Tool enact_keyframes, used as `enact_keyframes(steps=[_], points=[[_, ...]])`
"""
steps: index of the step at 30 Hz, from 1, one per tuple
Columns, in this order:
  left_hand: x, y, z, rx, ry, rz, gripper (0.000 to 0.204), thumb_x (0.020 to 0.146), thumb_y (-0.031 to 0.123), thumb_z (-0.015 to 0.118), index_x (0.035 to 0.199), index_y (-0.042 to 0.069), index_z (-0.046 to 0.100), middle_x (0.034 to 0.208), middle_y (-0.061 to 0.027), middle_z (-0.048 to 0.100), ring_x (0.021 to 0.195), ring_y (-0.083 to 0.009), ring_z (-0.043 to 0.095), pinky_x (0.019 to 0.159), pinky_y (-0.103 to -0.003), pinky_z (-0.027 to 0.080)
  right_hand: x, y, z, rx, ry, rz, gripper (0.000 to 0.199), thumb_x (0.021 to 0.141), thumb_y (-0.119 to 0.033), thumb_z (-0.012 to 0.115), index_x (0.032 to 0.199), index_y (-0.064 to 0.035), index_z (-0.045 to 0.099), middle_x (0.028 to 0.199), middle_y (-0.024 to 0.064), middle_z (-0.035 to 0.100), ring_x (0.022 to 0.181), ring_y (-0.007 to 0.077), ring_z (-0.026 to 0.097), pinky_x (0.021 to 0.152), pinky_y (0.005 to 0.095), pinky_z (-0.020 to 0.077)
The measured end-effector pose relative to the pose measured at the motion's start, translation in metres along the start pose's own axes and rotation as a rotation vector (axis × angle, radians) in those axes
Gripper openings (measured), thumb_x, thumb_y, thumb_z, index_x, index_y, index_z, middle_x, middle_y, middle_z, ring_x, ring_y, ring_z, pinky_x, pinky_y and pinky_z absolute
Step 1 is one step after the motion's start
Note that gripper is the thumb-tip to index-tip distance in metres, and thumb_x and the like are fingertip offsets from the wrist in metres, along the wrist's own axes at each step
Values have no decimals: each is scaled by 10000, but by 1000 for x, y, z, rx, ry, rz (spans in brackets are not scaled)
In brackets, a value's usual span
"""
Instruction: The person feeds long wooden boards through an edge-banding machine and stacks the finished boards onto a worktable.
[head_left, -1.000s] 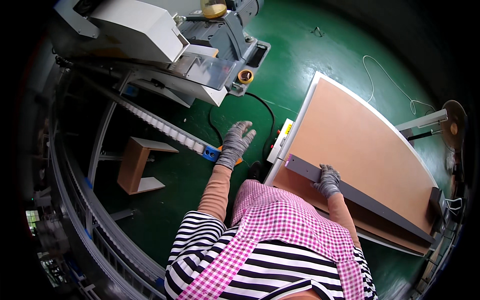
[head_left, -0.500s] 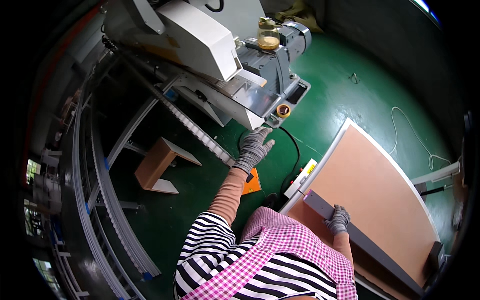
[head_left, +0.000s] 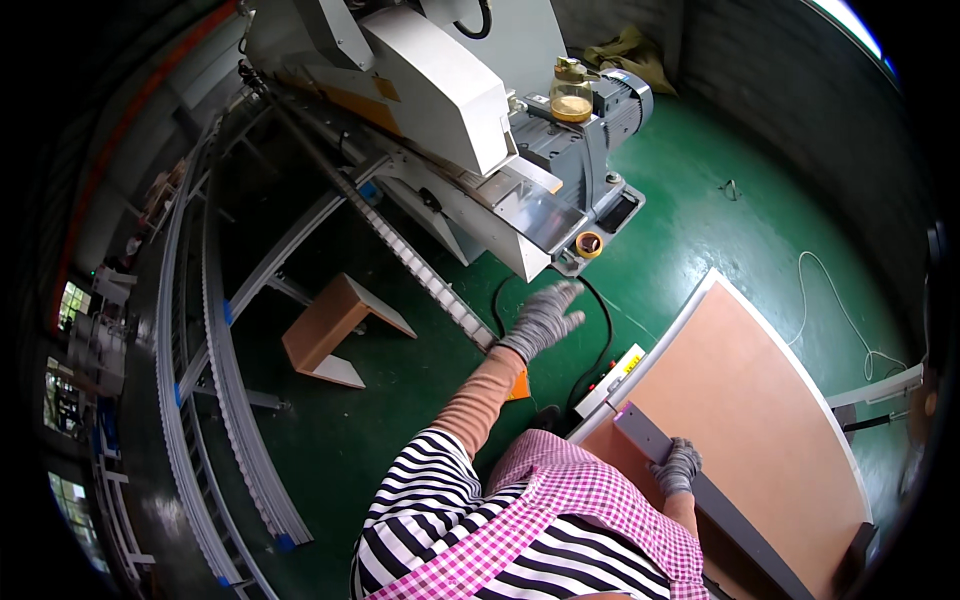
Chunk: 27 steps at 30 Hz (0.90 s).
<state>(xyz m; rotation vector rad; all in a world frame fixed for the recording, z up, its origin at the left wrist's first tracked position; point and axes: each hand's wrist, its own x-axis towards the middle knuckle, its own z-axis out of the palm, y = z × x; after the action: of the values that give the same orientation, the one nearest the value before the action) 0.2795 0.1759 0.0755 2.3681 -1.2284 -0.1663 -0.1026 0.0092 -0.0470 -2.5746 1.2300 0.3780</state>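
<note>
My left hand (head_left: 545,318), in a grey knitted glove, reaches forward with its fingers stretched out and nothing in them. It is just below the front corner of the white and grey machine (head_left: 440,85). At my right side, my right hand (head_left: 677,467), gloved alike, grips a long dark grey panel (head_left: 735,520) near its upper end. That panel lies slantwise over a tan tabletop (head_left: 745,375) with a white rim. A roll of tape (head_left: 589,245) sits on the machine's end, and a jar with amber contents (head_left: 571,95) stands on its motor housing.
A roller conveyor (head_left: 240,420) curves along the left, with another roller rail (head_left: 420,265) running to the machine. Between them a bent tan and white board piece (head_left: 330,325) sits on the green floor. A white box with buttons (head_left: 610,380) adjoins the tabletop. Black cable (head_left: 607,330) trails nearby.
The whole view has shifted, so machine and tabletop appear lower and further right. My left hand has moved slightly right, off the machine's corner. My right hand keeps its grip on the dark grey panel.
</note>
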Motion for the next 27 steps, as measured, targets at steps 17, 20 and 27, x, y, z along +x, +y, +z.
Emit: enact_keyframes(steps=[17,20,27], points=[[-142,119,140,-1950,-533,-812,425,877,333,673,1222,135,523,987,-17,623,942,-187,621,841,-352,515,-49,-38,-102,107,58,-169,661,529,-322,861,1069,-59,585,997,153,625,929,348,603,842,423,484],[-140,130,127,-1800,-193,-850,359,870,299,685,1174,148,568,984,-15,636,920,-171,629,824,-367,529,-64,-55,-104,166,133,-300,689,547,-307,852,1128,-59,577,1025,166,624,936,348,602,855,429,477],[-131,81,30,-1570,346,-768,405,810,372,719,1111,129,598,979,-14,636,865,-165,648,700,-329,555,-132,56,-138,46,105,-498,1035,463,-239,867,1347,-62,357,1039,152,578,946,336,565,861,449,426]])
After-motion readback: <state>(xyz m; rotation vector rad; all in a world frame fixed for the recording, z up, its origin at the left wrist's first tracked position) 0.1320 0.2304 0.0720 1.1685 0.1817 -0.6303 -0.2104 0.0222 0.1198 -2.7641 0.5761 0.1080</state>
